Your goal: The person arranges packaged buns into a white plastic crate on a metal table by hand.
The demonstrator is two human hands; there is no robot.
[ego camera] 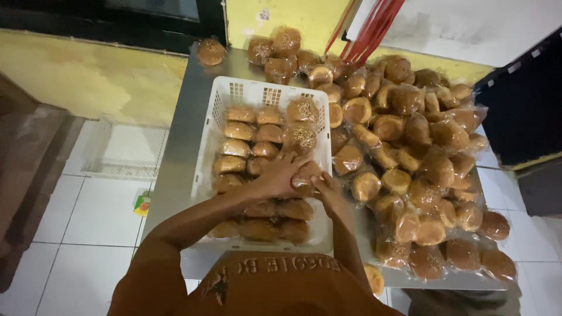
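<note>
a shiny metal table [175,146] stands on a white tile floor [88,222], close to a yellow wall [88,76]. a white plastic basket [246,90] sits on the left part of the table. it is almost full of wrapped buns [240,130], laid in rows side by side. a big heap of wrapped buns [421,152] covers the right part of the table, right up against the basket. one bun [211,51] lies alone at the far left corner. some red sticks [372,29] lean by the wall behind the heap. a small green and yellow packet [142,203] lies on the floor.

the person's left hand [280,175] and right hand [329,193] meet over the right side of the basket. both are curled around one wrapped bun [305,175], which sits just above the buns already packed. the left hand covers it from the top and left, the right hand touches it from below and the right. nothing stands between the hands and the basket.

there is one basket, one table and two hands. the basket shows about sixteen buns. the heap has too many to count well
</note>
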